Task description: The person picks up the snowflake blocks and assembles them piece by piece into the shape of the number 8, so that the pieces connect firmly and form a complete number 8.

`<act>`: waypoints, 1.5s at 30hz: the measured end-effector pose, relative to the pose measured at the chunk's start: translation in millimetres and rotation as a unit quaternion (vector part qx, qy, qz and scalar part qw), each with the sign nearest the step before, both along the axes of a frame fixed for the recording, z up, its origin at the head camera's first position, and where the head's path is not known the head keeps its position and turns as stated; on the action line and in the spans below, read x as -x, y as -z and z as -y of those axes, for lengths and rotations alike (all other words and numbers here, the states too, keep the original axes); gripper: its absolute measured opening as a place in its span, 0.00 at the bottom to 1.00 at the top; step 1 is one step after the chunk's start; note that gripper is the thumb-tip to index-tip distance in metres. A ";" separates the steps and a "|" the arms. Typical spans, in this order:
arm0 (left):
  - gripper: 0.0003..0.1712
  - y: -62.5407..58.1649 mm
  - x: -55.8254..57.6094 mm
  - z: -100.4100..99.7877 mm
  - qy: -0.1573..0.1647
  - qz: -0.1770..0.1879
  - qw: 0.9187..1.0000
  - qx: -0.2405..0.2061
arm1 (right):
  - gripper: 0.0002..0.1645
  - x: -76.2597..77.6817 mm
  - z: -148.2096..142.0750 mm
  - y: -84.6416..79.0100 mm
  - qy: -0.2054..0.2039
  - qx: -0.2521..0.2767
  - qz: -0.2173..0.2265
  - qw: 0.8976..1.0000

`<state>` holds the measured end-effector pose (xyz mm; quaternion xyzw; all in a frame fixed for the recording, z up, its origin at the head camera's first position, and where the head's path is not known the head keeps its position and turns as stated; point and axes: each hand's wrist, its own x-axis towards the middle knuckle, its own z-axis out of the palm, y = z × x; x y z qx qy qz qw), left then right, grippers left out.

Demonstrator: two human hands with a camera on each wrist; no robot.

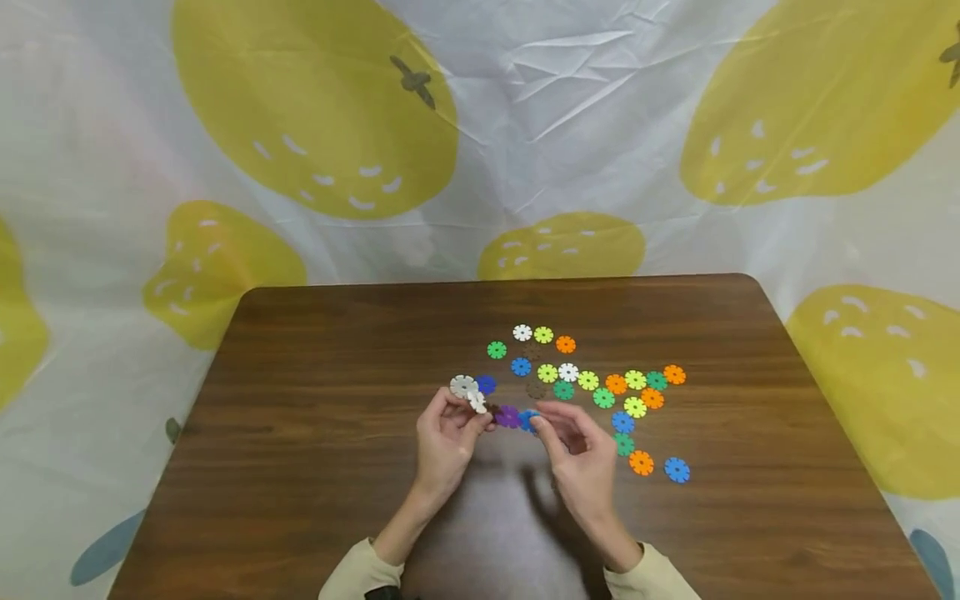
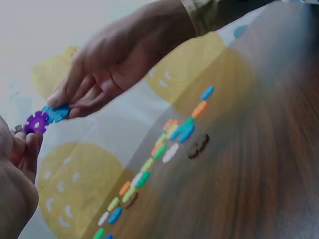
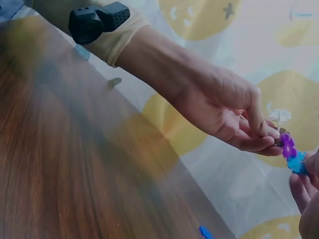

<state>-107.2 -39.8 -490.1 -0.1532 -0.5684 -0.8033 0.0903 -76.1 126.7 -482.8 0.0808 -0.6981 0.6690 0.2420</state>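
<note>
A short chain of notched plastic discs is held above the table between both hands. My left hand (image 1: 444, 448) pinches it at a dark brown disc (image 1: 492, 410) between thumb and fingers. Joined beside this is a purple disc (image 2: 36, 122), followed by a blue disc (image 2: 57, 113). My right hand (image 1: 587, 467) grips that blue disc between thumb and forefinger. A white disc (image 1: 476, 402) stands up by the left fingertips, and a larger-looking greyish-white disc (image 1: 463, 386) overlaps it in the head view. The left fingers partly cover the brown disc.
Loose notched discs lie flat on the wooden table (image 1: 315, 400) beyond and right of the hands. Among them are a green disc (image 1: 497, 350), a dark blue disc (image 1: 487, 384) and an orange disc (image 1: 641, 462). A lemon-print cloth (image 1: 480, 167) hangs behind the table.
</note>
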 end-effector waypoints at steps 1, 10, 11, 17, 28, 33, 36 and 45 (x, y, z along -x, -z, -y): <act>0.14 -2.6 0.2 0.1 -0.001 -0.005 1.000 -0.004 | 0.12 -0.4 -0.1 -1.1 -0.005 0.003 0.006 1.000; 0.12 -15.3 -2.6 1.8 -0.028 0.012 0.999 -0.011 | 0.10 -2.5 -0.5 -11.5 -0.055 0.050 0.072 0.995; 0.12 -15.6 -2.8 1.9 -0.029 0.019 0.999 -0.009 | 0.09 -2.5 -0.3 -12.3 -0.057 0.060 0.079 0.993; 0.10 -19.1 -5.4 1.4 -0.006 0.069 0.998 0.005 | 0.08 -1.4 -0.3 -15.4 -0.060 0.104 0.071 0.990; 0.09 -20.1 -6.0 6.7 0.023 0.053 0.998 0.030 | 0.07 -3.9 0.2 -13.7 -0.046 0.020 0.058 0.997; 0.07 -19.2 -1.0 8.8 0.037 0.036 0.996 0.069 | 0.07 -3.1 -2.6 -11.7 -0.051 0.017 0.077 0.996; 0.07 -18.7 2.4 9.3 0.045 0.039 0.995 0.077 | 0.07 -1.7 -4.8 -11.5 -0.056 0.012 0.095 0.994; 0.09 -19.4 9.4 18.6 0.026 0.060 0.994 0.090 | 0.07 0.4 -8.1 -9.1 -0.092 -0.036 0.167 0.981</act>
